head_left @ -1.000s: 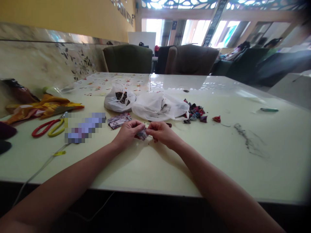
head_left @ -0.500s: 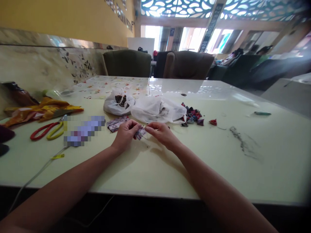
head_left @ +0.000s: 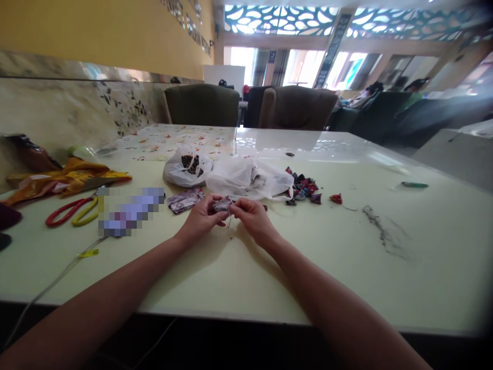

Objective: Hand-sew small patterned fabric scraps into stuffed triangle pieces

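Observation:
Between my hands, just above the table, is a small patterned fabric piece (head_left: pixel 222 205) in pale purple and grey. My left hand (head_left: pixel 204 213) grips its left side with thumb and fingers. The fingertips of my right hand (head_left: pixel 252 216) pinch its right end; a thin thread seems to hang below, and whether a needle is there I cannot make out. Left of my hands lies a folded stack of similar patterned fabric (head_left: pixel 185 200). Right behind them is a heap of small dark, colourful cloth pouches (head_left: pixel 304 186), with one red pouch (head_left: pixel 336 199) apart from it.
A white plastic bag (head_left: pixel 185 172) holds dark grains; another crumpled white bag (head_left: pixel 246 180) lies beside it. Red-and-yellow-handled scissors (head_left: pixel 65 213), a blurred-out object with a cable, and an orange wrapper (head_left: pixel 77 174) lie left. Thread scraps (head_left: pixel 379 226) and a green tool (head_left: pixel 415 184) lie right.
The fabric piece has been turned to lie flatter between my hands. My right hand has come in closer and now pinches its edge. The view has tilted up slightly.

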Demonstrator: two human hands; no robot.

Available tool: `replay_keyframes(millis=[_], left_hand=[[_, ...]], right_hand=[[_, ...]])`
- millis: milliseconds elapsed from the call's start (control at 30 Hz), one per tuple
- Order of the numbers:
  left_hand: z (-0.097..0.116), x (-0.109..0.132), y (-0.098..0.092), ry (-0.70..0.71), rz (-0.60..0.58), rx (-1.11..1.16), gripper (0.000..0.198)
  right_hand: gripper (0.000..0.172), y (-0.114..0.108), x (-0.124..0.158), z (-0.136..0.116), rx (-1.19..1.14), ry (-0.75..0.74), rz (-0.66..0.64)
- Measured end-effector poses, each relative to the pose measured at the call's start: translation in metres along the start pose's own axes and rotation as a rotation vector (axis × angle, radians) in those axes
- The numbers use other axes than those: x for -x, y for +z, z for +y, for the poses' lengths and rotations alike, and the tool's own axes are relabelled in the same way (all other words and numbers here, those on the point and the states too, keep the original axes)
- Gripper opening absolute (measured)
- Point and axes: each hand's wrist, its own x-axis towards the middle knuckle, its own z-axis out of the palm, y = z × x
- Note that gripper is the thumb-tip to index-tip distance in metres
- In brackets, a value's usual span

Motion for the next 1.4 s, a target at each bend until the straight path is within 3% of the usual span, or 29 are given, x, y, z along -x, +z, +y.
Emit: replay_keyframes(millis=[167,533,900,1200,1400], left_hand=[[-0.002,-0.002,-0.005,-0.022,0.017,-0.008,0.053],[-0.005,-0.007,-0.009,0.011,0.120,0.010,0.031],[-0.003,-0.005,-0.015,-0.055,0.033,-0.111,0.024],[0.004,-0.002,-0.012,-0.153,-0.048,-0.036,0.028],[0.007,-0.001,-0.012,-0.175,-0.004,-0.103,0.023]], right_hand=[[0.026,-0.003,-0.002,0.003,0.082,0.005,-0.008],[0.025,-0.001,-0.003,0.003,0.076,0.025,-0.043],[0.021,-0.002,-0.001,0.002,0.161,0.021,-0.044],[0.021,0.001,0.004,-0.003,0.177,0.043,-0.046],[0.019,0.001,0.004,-0.005,0.104,0.087,-0.026]])
